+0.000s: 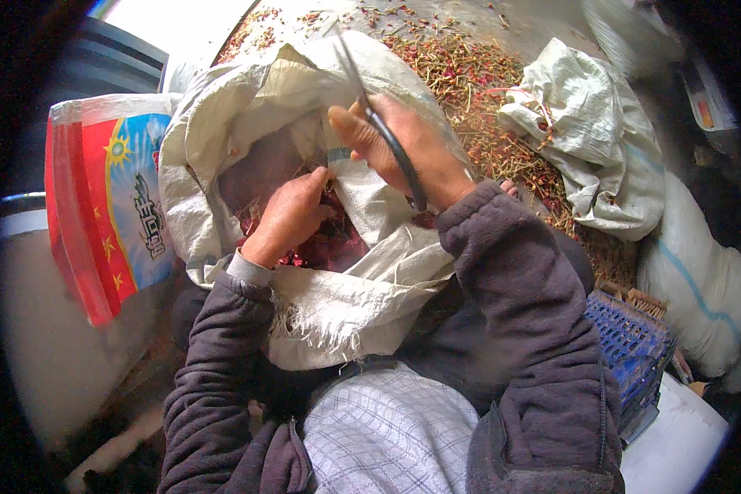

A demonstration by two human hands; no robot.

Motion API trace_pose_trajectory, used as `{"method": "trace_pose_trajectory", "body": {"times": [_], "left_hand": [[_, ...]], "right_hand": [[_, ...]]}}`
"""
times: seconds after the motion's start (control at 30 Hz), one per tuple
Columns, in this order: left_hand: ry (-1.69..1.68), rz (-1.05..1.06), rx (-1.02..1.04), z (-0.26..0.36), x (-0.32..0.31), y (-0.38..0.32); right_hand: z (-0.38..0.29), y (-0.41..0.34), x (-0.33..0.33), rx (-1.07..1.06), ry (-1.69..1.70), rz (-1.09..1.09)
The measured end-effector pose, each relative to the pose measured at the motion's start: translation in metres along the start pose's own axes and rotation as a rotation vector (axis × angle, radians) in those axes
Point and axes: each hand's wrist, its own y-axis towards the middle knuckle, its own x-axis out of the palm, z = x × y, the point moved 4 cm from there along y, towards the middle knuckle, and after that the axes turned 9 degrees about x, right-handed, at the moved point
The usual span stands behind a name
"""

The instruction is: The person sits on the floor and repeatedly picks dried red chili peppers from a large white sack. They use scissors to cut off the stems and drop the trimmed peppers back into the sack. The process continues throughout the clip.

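A large white woven sack (182,185) stands wide open in front of me, its mouth rolled back and its near edge frayed. Dark red dried plant material (339,244) lies inside it. My left hand (293,213) reaches into the mouth, fingers curled around some of the dried stuff, which they largely hide. Above the sack's right side, my right hand (401,148) grips a pair of scissors (398,151) with black handles. Their blades point away from me and look blurred, so how far apart they are cannot be told.
Cut stems and red bits (469,92) cover the floor beyond and right of the sack. A crumpled white sack (586,117) and a fuller one (698,278) lie at right, near a blue plastic crate (630,346). A red and blue printed bag (111,204) stands at left.
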Motion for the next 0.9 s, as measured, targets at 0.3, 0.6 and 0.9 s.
{"method": "trace_pose_trajectory", "body": {"times": [0.3,0.6,0.9], "left_hand": [[-0.281,0.364,-0.256,-0.027,-0.05,-0.042],[-1.03,0.648,-0.368,-0.022,-0.065,-0.044],[-1.537,0.767,-0.357,-0.045,-0.066,-0.044]], "right_hand": [[0.028,-0.014,0.044,0.156,-0.303,-0.262],[0.013,-0.026,0.054,-0.034,-0.455,-0.246],[0.003,-0.026,0.051,-0.079,-0.528,-0.145]]}}
